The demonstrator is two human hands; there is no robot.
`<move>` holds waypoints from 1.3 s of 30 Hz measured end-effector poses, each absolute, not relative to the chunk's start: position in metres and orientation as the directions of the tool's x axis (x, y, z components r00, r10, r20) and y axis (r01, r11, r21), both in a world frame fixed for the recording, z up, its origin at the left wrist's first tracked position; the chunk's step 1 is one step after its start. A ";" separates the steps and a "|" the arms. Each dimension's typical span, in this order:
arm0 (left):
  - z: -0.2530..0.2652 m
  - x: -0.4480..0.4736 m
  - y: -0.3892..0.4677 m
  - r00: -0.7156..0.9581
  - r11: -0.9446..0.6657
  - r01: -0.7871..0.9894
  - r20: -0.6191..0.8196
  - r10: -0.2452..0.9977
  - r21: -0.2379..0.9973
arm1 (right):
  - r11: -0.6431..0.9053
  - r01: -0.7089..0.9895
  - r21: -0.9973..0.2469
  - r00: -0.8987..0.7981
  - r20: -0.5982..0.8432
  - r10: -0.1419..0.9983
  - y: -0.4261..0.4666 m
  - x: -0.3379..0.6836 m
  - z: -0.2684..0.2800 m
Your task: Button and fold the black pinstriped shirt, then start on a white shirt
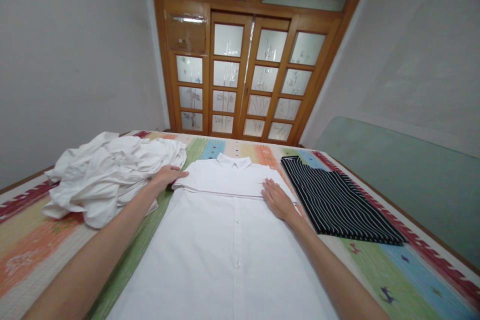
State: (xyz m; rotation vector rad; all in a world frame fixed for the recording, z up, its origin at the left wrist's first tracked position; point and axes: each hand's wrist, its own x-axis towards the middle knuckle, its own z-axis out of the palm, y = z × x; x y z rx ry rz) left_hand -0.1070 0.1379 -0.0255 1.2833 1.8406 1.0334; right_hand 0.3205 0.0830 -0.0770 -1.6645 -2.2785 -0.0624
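A white button-up shirt (210,240) lies front up, its collar at the far end and its hem toward me. Its sleeves are folded across the chest in a flat band. My left hand (168,176) is at the band's left end, with thumb and fingers closed on the cloth edge. My right hand (276,198) rests flat on the band's right end, fingers stretched out and holding nothing. Left of the shirt, close to my left hand, is a crumpled heap of white cloth (116,170).
A folded black-and-white striped garment (337,200) lies to the right. Everything rests on a colourful patterned bed cover (375,270). A pale green board (393,165) stands along the right side. Beyond the far edge are wooden doors with glass panes (243,75).
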 end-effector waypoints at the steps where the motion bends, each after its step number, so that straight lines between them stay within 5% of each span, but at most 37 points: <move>1: -0.026 -0.107 0.139 -0.312 0.195 0.398 -0.068 0.948 0.896 | 0.316 0.938 -0.145 -0.269 0.270 0.924 0.083 0.320 -0.076; 11: -0.019 -0.099 0.145 -0.146 0.262 0.249 -0.231 0.962 0.933 | 0.314 0.939 -0.141 -0.267 0.279 0.923 0.081 0.319 -0.076; 20: -0.018 -0.093 0.164 -0.269 0.156 0.296 -0.075 0.960 0.942 | 0.319 0.936 -0.146 -0.265 0.300 0.916 0.081 0.319 -0.075; 28: -0.011 -0.086 0.172 -0.257 0.203 0.063 -0.180 0.949 0.977 | 0.307 0.939 -0.157 -0.256 0.282 0.925 0.079 0.317 -0.072; 39: -0.010 -0.080 0.192 -0.371 0.183 0.432 -0.011 0.929 0.883 | 0.296 0.941 -0.161 -0.244 0.281 0.928 0.078 0.315 -0.070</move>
